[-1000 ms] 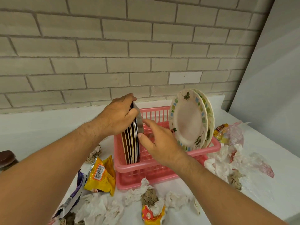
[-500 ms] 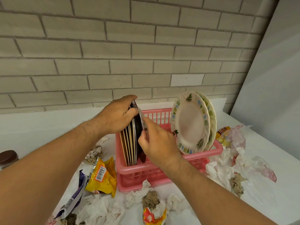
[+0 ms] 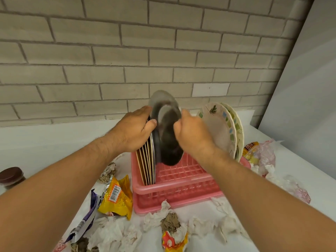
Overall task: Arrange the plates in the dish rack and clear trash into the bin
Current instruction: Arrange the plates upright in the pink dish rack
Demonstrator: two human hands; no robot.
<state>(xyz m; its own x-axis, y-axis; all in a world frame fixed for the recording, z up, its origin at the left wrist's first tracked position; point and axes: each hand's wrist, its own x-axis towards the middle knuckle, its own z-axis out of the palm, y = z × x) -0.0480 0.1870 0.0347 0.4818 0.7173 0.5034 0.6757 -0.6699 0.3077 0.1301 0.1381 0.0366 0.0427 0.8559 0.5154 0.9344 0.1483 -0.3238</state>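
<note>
Crumpled tissues (image 3: 112, 231) and a yellow wrapper (image 3: 116, 197) lie on the near part of the table (image 3: 298, 160), not yet binned. Just beyond them stands the pink dish rack (image 3: 181, 180). At its left end a stack of plates (image 3: 146, 168) stands on edge, and the left hand (image 3: 134, 131) grips the top of it, thumb over the rims. The right hand (image 3: 192, 135) curls its fingers round the right rim of a dark plate (image 3: 167, 128), blurred, beside the stack with its lower edge above the rack floor. It looks stiff, smooth and probably slippery, so the rim is the place to hold it. Two leaf-patterned plates (image 3: 220, 128) lean at the far right end.
</note>
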